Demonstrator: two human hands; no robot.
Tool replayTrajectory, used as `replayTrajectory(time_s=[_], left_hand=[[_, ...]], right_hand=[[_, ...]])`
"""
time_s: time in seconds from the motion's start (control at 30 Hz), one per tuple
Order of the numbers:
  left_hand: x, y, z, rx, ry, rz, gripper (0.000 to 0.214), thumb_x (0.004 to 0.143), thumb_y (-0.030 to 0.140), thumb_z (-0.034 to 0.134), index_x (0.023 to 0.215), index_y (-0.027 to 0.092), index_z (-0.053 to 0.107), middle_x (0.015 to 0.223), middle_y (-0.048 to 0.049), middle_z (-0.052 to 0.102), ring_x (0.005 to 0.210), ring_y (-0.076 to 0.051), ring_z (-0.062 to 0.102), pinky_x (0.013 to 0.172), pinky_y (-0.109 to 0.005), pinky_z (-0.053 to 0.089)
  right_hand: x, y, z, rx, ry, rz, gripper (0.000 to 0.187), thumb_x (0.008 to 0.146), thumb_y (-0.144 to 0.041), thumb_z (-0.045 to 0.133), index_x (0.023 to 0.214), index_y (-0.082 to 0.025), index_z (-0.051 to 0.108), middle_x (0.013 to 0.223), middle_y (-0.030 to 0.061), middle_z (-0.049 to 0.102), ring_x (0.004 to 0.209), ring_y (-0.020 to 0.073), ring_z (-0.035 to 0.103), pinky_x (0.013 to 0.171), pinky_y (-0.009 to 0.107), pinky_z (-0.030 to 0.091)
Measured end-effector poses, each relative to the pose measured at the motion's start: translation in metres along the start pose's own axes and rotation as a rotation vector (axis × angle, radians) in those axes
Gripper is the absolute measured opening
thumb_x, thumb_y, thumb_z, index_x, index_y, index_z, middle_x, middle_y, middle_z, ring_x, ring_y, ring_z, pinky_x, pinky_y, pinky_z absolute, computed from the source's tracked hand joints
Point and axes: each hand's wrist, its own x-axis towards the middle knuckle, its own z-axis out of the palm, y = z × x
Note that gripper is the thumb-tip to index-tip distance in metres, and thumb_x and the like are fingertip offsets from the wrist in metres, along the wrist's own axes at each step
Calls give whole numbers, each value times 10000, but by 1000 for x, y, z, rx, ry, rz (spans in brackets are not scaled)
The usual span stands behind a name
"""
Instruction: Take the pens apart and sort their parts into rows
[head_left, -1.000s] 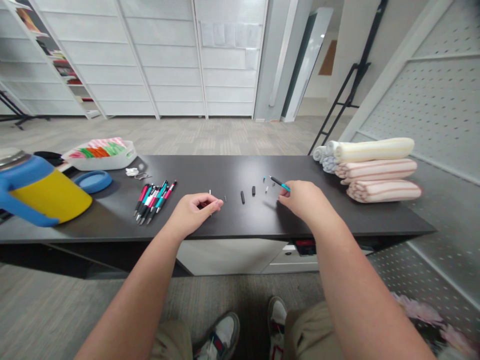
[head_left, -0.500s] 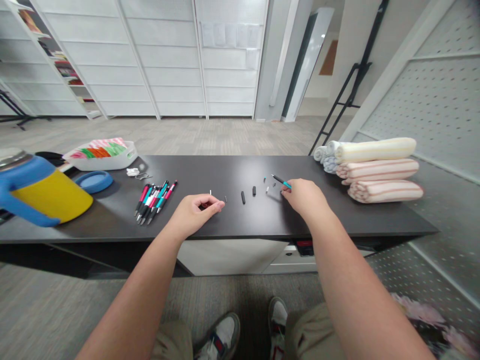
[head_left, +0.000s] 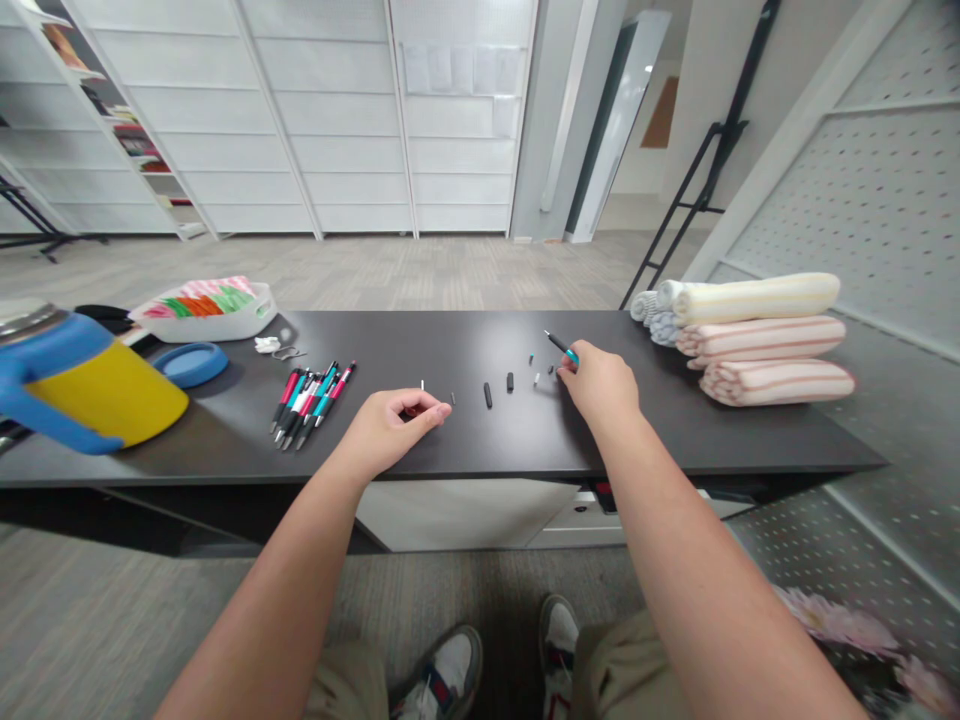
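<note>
Well, the right hand (head_left: 600,385) has its grip closed on a teal-and-black pen barrel (head_left: 562,346), which points up past the fingers, just above the surface of the table (head_left: 480,445). The left hand (head_left: 388,428) is curled, with a small red piece (head_left: 410,411) showing under its fingers; whether that grip holds it, I cannot tell. Between the hands lie two black pen parts (head_left: 487,395) and tiny pen bits (head_left: 535,379). Further left sit a bunch of assembled pens (head_left: 311,403), a blue lid (head_left: 190,365), a white tray (head_left: 202,325) of colourful cloth and a blue-and-yellow tumbler (head_left: 105,392). Rolled towels (head_left: 761,345) are stacked at the right end. Beyond, grey carpet (head_left: 360,275) runs to white perforated wall panels (head_left: 300,120).
</note>
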Motion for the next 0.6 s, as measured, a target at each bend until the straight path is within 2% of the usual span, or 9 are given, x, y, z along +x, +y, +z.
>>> replayTrajectory(time_s=[0.13,0.27,0.4,0.5,0.6], left_hand=[[0,0,0,5,3,1,361,936,542,662,832,216,780,823,-16,782,810,-200,699,738,-291,478],[0,2,-1,7,-2,4,363,949,530,652,829,214,784,824,-9,788,805,-192,701,742,-284,474],[1,1,-1,4,-3,6,367,959,530,647,822,217,781,834,-1,791,819,-186,705,761,-282,471],[1,0,-1,7,7,11,375,958,540,649,811,219,775,833,1,788,819,-186,703,764,-286,468],[0,-1,-1,9,19,13,385,958,549,647,813,216,773,833,-5,787,817,-189,701,761,-291,468]], right_hand=[[-2,6,-8,-4,80,30,172,959,-304,600,1064,-233,716,988,117,781,886,271,714,701,321,427],[-5,33,-27,66,163,201,178,916,-279,637,1068,-230,716,935,98,774,855,267,707,695,329,419],[-12,49,-37,107,104,200,181,863,-409,716,869,-229,696,820,68,744,780,246,674,659,319,399],[-18,43,-32,100,-8,149,279,848,-493,719,755,-239,649,718,50,702,702,228,634,623,312,372],[-21,34,-21,64,-68,92,243,850,-446,702,744,-241,627,718,50,697,684,221,618,605,309,341]])
